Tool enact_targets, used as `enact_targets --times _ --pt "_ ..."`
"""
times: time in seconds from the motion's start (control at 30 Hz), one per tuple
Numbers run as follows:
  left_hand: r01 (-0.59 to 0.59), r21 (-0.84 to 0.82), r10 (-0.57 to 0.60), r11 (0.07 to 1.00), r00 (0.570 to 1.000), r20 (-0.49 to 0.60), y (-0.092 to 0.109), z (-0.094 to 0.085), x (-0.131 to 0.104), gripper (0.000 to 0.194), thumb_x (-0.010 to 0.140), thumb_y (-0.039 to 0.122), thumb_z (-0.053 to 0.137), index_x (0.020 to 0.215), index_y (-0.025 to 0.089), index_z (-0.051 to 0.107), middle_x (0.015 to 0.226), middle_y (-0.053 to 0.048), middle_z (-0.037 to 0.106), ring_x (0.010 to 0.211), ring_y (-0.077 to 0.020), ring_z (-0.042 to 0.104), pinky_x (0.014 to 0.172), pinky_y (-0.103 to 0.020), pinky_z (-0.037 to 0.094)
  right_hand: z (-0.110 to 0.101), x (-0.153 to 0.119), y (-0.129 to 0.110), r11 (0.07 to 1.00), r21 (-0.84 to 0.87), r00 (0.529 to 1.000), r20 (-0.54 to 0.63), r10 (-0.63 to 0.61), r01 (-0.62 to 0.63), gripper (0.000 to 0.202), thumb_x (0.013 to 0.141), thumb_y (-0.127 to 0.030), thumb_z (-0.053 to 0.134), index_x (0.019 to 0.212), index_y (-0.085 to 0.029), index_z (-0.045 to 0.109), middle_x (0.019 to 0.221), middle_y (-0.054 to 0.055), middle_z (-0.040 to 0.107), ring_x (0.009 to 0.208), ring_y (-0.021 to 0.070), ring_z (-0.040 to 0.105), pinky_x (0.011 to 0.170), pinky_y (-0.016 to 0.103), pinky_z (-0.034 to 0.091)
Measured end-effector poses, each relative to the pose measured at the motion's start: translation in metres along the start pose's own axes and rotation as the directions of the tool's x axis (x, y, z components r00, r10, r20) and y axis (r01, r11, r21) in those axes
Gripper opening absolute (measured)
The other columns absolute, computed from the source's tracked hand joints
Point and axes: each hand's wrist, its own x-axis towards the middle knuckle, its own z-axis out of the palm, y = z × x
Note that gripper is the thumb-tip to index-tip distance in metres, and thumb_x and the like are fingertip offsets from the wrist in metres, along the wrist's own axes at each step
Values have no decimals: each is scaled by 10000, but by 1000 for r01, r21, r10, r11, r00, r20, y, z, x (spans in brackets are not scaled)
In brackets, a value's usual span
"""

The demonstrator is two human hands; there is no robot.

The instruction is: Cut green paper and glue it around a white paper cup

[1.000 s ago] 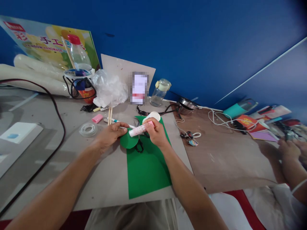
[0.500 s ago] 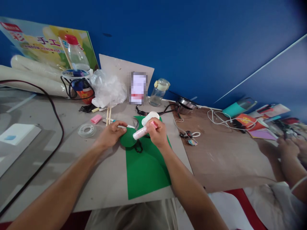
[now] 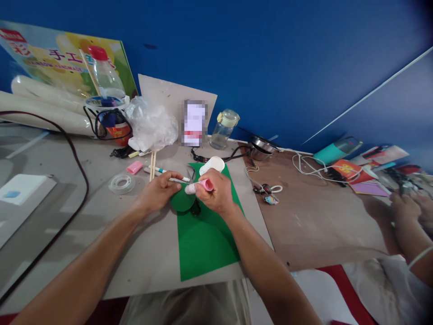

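Head view — left hand pinching green disc by its edge, right hand gripping pink-and-white tube, tip over disc; green sheet lying on counter.

craft workspace, green paper, tape roll

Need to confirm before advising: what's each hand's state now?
Left hand: closed, pinching a rounded green paper piece.
Right hand: closed around a pink-and-white cylindrical tube.
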Motion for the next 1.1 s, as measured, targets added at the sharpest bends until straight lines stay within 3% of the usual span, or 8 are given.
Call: enact_targets --times 0.2,0.5,0.63,0.77,0.93,1.1 --pt "-42 20 41 999 998 47 -3 -1 0 400 750 371 649 1080 162 561 579 39 546 524 -134 457 505 -263 287 -1 1 0 999 -44 1000 -1 -16 16 200 840 -345 520 690 -225 464 619 14 521 606 160 494 602 296 396" --pt "-13 67 11 998 1000 23 0 0 -1 412 747 391 640 1086 171 560 557 49 530 512 -136 434 505 -267 283 -4 1 3 999 16 991 -130 44 -43 181 831 -351 525 709 -221 493 641 11 523 610 154 501 598 289 398" --pt "14 14 -14 1000 1000 19 -1 0 1 453 719 405 658 1080 156 545 631 12 614 568 -155 499 539 -277 328 -3 0 0 1000 29 999 -33 -2 3 176 824 -342 527 698 -223 490 632 5 528 594 149 495 601 291 401" --pt "-22 10 21 1000 998 53 -2 -1 1 442 732 399 657 1081 154 543 609 19 598 563 -149 489 535 -275 328 -2 0 -1 1000 -17 1000 17 -22 22 192 830 -343 533 689 -225 478 624 6 524 592 151 493 601 294 399" --pt "-45 39 42 998 997 70 -3 -1 0 401 761 392 640 1081 168 549 544 50 519 505 -131 435 492 -264 275 -2 1 2 999 -54 999 -39 3 -5 192 844 -355 526 710 -223 485 636 16 529 606 159 505 598 295 405" --pt "-14 25 13 1000 999 30 -3 0 0 446 735 390 666 1107 170 556 589 32 572 533 -145 485 510 -266 312 -3 0 2 1000 2 990 -140 13 -13 175 840 -354 534 731 -220 503 660 22 543 628 163 524 606 295 416"
